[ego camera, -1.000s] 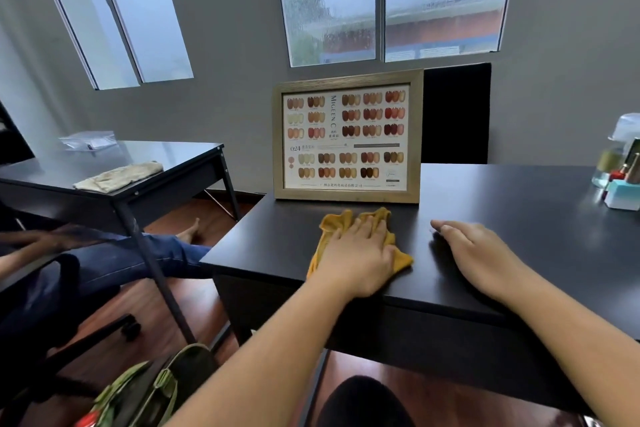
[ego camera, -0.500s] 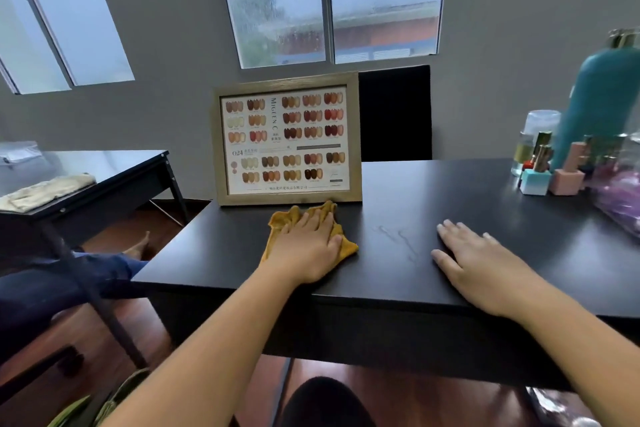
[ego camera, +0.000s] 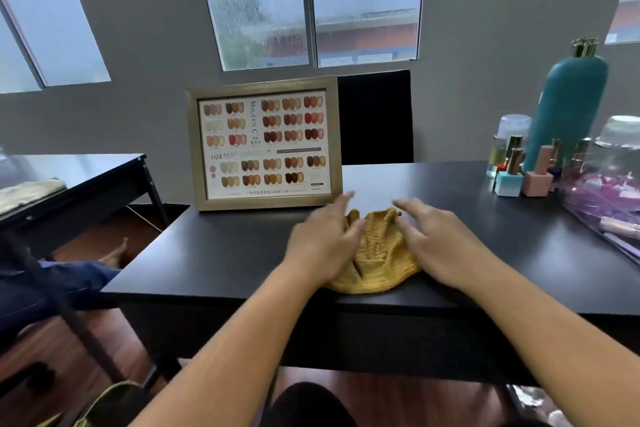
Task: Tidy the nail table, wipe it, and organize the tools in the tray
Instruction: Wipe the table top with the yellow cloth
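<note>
A yellow knitted cloth (ego camera: 377, 253) lies bunched up on the black nail table (ego camera: 225, 253), near its front edge. My left hand (ego camera: 325, 239) rests against the cloth's left side and my right hand (ego camera: 436, 243) against its right side. Both hands have their fingers stretched out and apart, and neither is closed around the cloth. At the table's right end a clear container (ego camera: 606, 191) holds pink and purple tools, partly cut off by the frame.
A framed nail colour chart (ego camera: 263, 142) stands just behind my hands. Nail polish bottles (ego camera: 509, 180), a teal bottle (ego camera: 564, 114) and clear jars crowd the right rear. A black chair (ego camera: 375, 114) is behind the table. At left stand a second table (ego camera: 86, 173) and a seated person's leg (ego camera: 69, 274).
My left hand has slid the cloth right and toward the front edge. My right hand has moved left to meet it, and the cloth is now bunched between both hands.
</note>
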Demonstrator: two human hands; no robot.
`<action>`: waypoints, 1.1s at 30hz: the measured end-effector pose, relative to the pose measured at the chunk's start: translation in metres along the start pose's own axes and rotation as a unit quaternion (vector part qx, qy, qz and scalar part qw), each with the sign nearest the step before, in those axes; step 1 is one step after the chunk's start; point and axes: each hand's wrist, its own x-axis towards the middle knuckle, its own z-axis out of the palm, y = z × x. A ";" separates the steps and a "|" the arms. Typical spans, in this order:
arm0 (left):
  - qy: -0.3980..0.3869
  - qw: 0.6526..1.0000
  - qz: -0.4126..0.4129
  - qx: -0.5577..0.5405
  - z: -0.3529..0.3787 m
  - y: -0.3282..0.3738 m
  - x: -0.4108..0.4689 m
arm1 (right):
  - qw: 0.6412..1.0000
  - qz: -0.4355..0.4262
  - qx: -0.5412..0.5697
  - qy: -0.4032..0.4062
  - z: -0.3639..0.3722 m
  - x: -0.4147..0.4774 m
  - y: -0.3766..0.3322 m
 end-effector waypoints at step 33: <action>-0.101 0.974 -0.115 0.165 -0.011 -0.075 -0.010 | 0.953 -0.065 -0.222 -0.195 0.019 -0.019 0.013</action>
